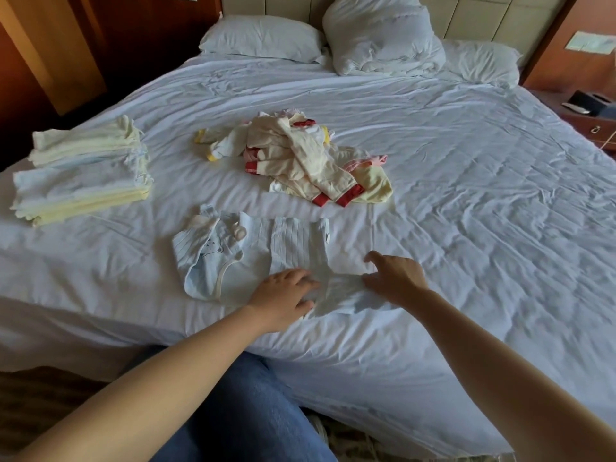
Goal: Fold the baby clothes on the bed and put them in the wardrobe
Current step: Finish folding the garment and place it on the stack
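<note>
Garment (253,258) lies under left grip (283,295); right grip (396,278) touches its bunched end.

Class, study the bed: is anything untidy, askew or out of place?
The heap of cream and red-cuffed clothes in the centre lies tangled, unlike the folded stack at the left. The pale blue garment in front is crumpled at its right end. Nothing looks spilled or damaged.
</note>
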The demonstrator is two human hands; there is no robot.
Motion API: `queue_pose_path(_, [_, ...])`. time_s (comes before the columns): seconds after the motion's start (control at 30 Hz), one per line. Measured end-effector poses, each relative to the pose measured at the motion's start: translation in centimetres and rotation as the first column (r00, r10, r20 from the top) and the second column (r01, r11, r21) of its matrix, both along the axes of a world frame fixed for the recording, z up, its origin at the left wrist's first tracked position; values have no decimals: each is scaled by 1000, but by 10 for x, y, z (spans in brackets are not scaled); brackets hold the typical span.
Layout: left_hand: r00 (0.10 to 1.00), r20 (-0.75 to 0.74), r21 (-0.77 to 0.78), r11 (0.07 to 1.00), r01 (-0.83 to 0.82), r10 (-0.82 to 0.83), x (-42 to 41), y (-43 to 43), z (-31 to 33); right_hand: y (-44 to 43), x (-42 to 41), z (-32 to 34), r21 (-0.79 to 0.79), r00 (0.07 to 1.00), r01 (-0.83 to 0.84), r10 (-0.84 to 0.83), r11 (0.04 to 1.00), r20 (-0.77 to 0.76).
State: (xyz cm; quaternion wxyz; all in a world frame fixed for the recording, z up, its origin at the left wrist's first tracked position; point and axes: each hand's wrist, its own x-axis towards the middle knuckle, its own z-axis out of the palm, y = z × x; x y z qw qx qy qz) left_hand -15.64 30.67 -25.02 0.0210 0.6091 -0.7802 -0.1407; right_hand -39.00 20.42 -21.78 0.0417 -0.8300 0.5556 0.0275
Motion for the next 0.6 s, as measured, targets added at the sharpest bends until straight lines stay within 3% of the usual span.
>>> queue_pose_path(0.13, [996,85,73,997,35,-41,-3,0,-4,-1,-5,-5,-46,992,-57,51,997,-112])
queue_pose_path(0.27, [978,204,108,991,-73,50,-4,8,-20,12,13,-12,-59,980,-181,186,982,75])
queue_pose_path(0.33, [970,197,108,980,-164,141,-4,11,-23,21,31,-14,-30,952,-264,265,964,155])
queue_pose_path(0.47, [982,21,55,981,-189,188,7,14,-10,27,51,-24,42,928,-333,320,942,192])
queue_pose_path(0.53, [970,-148,-37,979,-199,192,21,16,0,23,54,-23,8,932,-324,317,946,175])
queue_pose_path(0.6, [962,-192,-193,953,-232,195,46,17,5,17,67,-17,-46,928,-337,340,940,154])
